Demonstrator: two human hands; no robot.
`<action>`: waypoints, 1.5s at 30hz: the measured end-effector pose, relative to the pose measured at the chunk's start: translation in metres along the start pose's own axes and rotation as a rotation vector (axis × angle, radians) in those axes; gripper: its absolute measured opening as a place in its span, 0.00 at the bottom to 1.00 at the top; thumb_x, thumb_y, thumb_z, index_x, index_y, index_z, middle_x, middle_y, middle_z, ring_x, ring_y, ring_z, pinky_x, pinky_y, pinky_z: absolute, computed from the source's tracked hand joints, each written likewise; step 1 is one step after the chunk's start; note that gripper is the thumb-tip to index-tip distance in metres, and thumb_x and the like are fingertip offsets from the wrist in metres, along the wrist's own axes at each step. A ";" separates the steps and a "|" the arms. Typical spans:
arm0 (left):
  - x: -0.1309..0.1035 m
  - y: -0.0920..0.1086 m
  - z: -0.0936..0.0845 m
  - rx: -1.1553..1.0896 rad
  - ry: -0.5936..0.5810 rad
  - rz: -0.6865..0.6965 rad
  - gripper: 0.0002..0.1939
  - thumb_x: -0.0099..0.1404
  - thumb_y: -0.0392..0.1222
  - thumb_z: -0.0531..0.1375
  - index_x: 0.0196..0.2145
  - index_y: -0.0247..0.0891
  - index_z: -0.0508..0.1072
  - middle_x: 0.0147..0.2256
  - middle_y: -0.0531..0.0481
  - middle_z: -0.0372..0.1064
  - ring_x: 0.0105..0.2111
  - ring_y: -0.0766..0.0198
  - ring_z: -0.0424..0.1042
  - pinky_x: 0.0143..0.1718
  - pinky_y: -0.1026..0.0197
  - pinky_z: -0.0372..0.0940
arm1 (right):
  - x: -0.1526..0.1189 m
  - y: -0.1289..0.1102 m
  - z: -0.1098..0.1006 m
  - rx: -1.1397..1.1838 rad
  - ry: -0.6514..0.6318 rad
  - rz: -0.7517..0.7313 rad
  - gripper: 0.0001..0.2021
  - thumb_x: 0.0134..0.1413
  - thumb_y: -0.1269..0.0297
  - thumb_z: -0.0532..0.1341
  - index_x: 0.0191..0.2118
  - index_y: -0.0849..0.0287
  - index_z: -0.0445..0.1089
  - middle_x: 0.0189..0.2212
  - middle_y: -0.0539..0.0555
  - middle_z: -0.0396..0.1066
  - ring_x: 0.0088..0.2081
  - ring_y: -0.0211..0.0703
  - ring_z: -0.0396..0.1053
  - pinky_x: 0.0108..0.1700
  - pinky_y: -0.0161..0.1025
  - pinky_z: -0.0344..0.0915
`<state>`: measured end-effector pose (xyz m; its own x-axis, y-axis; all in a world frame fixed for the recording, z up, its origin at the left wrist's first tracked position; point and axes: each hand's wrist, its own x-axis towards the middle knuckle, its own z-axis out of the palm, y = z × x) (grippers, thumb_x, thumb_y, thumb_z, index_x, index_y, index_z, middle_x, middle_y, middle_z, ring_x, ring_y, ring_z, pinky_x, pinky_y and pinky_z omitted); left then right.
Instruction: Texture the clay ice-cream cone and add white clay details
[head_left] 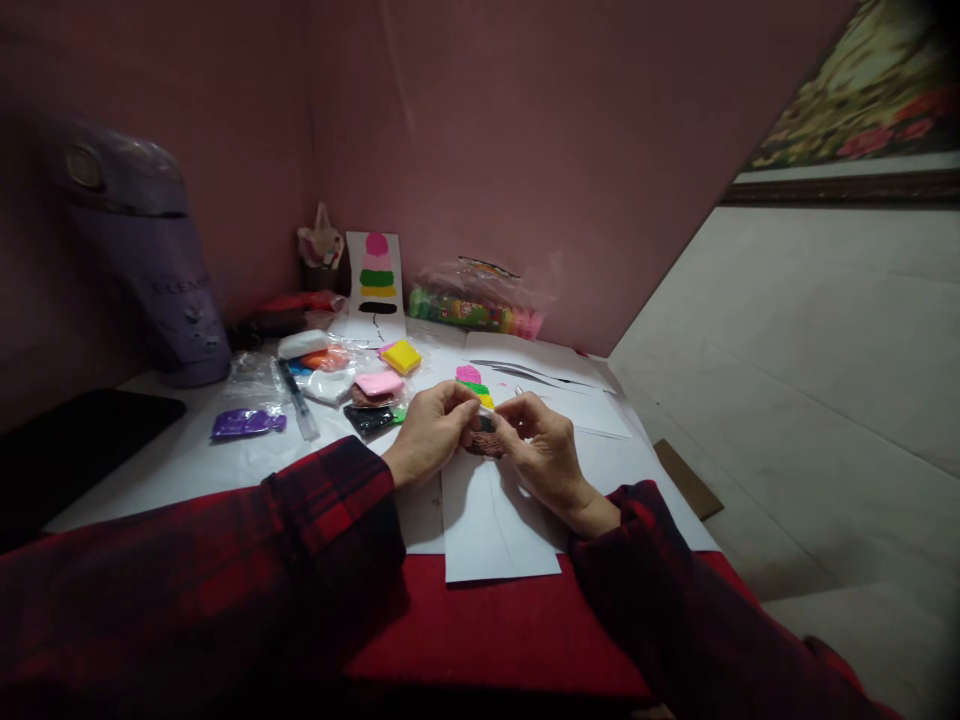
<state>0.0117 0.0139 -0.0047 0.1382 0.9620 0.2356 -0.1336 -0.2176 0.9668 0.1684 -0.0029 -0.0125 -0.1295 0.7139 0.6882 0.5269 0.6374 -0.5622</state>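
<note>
My left hand (439, 428) and my right hand (544, 445) meet over a sheet of white paper (495, 530) in the middle of the table. Fingers and thumbs of both are pinched together on a small white piece (486, 408) that looks like soft clay. Under the fingertips the paper carries coloured layers: a pink patch (468, 373) on top, then green and yellow ones, a dark one, and a brown textured clay patch (485, 444) nearest me. My fingers partly cover the yellow and dark layers.
Clay packets, including yellow (401, 357), pink (379, 384), black (367, 418) and purple (247, 424), lie left of my hands with a pen (298, 402). A lilac bottle (161, 270) stands far left. Behind are a coloured layered picture (377, 280) and a clear pouch (480, 305).
</note>
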 end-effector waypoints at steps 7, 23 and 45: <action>0.000 0.004 -0.004 -0.035 -0.010 0.001 0.02 0.61 0.35 0.60 0.33 0.33 0.71 0.20 0.56 0.67 0.15 0.72 0.62 0.18 0.69 0.57 | 0.003 0.006 -0.001 0.049 0.043 0.076 0.03 0.58 0.67 0.62 0.32 0.57 0.69 0.26 0.48 0.71 0.27 0.37 0.66 0.30 0.36 0.63; -0.006 0.008 -0.002 0.066 -0.210 -0.037 0.08 0.61 0.40 0.62 0.35 0.30 0.72 0.20 0.56 0.66 0.14 0.73 0.61 0.16 0.69 0.54 | -0.002 0.006 -0.001 0.120 -0.084 0.041 0.03 0.61 0.66 0.60 0.37 0.56 0.71 0.32 0.51 0.73 0.32 0.41 0.71 0.33 0.39 0.68; -0.005 0.006 -0.003 0.045 -0.126 0.015 0.08 0.56 0.40 0.64 0.26 0.34 0.70 0.20 0.56 0.66 0.18 0.71 0.64 0.19 0.68 0.57 | -0.001 0.002 -0.003 0.060 -0.128 -0.053 0.04 0.62 0.64 0.60 0.38 0.57 0.72 0.33 0.54 0.74 0.35 0.43 0.72 0.33 0.39 0.70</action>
<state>0.0075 0.0078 0.0001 0.2591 0.9309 0.2575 -0.0931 -0.2413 0.9660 0.1719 -0.0034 -0.0128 -0.2636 0.7074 0.6558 0.4660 0.6886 -0.5555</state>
